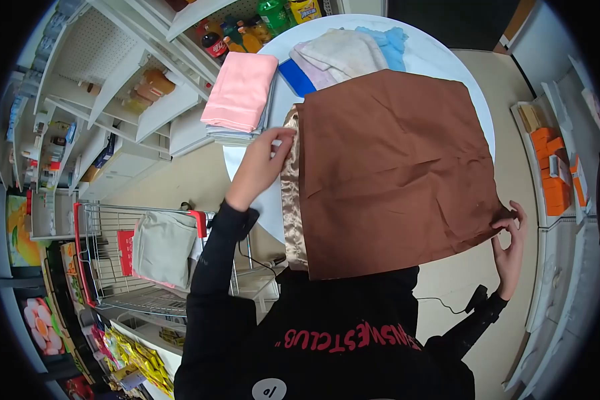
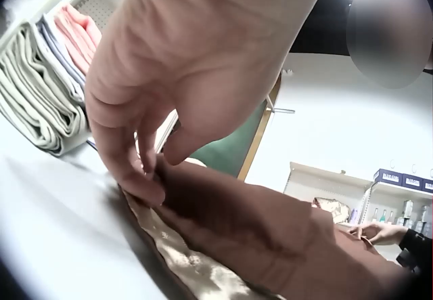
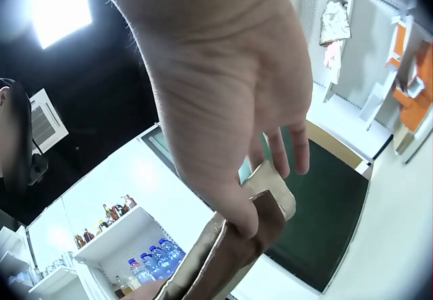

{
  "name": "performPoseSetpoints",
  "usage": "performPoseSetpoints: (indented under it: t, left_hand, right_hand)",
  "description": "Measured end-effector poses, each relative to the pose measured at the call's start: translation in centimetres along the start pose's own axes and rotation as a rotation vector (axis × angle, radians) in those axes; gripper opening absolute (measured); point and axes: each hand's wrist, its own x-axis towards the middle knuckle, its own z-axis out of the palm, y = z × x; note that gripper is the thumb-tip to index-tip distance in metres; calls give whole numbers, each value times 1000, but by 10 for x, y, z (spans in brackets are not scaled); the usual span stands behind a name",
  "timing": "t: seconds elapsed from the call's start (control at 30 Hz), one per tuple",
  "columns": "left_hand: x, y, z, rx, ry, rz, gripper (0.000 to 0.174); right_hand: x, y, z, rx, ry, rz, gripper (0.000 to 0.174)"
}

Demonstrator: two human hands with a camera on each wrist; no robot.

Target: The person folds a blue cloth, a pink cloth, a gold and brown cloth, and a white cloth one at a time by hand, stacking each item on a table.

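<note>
A brown cloth (image 1: 393, 167) with a shiny gold side (image 1: 291, 200) is spread over the round table's near part and past its edge. My left hand (image 1: 263, 160) pinches its left edge; in the left wrist view, thumb and fingers of the hand (image 2: 183, 76) meet at the brown and gold edge (image 2: 196, 266). At the cloth's right corner, my right hand (image 1: 510, 247) pinches the fabric. The right wrist view shows the right hand's thumb (image 3: 237, 212) pressed on the folded brown corner (image 3: 260, 229), some other fingers extended.
Folded pink cloth (image 1: 242, 90) lies on a stack at the white table's (image 1: 477, 93) left, beside a blue item (image 1: 297, 77) and crumpled pale cloths (image 1: 347, 53). A shopping cart (image 1: 107, 267) holding cloth (image 1: 165, 247) stands lower left. Shelves line both sides.
</note>
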Motion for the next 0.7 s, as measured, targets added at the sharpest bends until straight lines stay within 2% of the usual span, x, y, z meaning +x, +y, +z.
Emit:
performPoseSetpoints:
  t: [0.07, 0.17, 0.2, 0.33, 0.43, 0.53, 0.63, 0.67, 0.7]
  left_hand:
    - [18, -6, 4, -19, 0, -17, 25]
    - [37, 8, 16, 284, 48, -98, 27]
    - [42, 5, 17, 288, 46, -97, 27]
    - [48, -11, 21, 338, 185, 50, 29]
    - [32, -8, 18, 554, 441, 154, 27]
    - [23, 8, 13, 581, 466, 123, 27]
    - [21, 11, 12, 630, 462, 101, 28]
    - [23, 12, 14, 668, 443, 92, 28]
    - [26, 12, 16, 704, 422, 87, 28]
  right_hand:
    - [-6, 16, -2, -21, -107, 54, 26]
    - [-10, 21, -1, -15, -164, 94, 25]
    - [-12, 20, 0, 0, -172, 100, 24]
    - [-13, 22, -2, 151, -176, 142, 21]
    - [-20, 28, 0, 224, -175, 153, 21]
    - [-19, 30, -2, 226, -178, 119, 21]
    - [-11, 26, -20, 167, -245, 7, 32]
    - [-5, 33, -22, 165, -238, 13, 32]
    - [7, 48, -24, 182, -191, 119, 39]
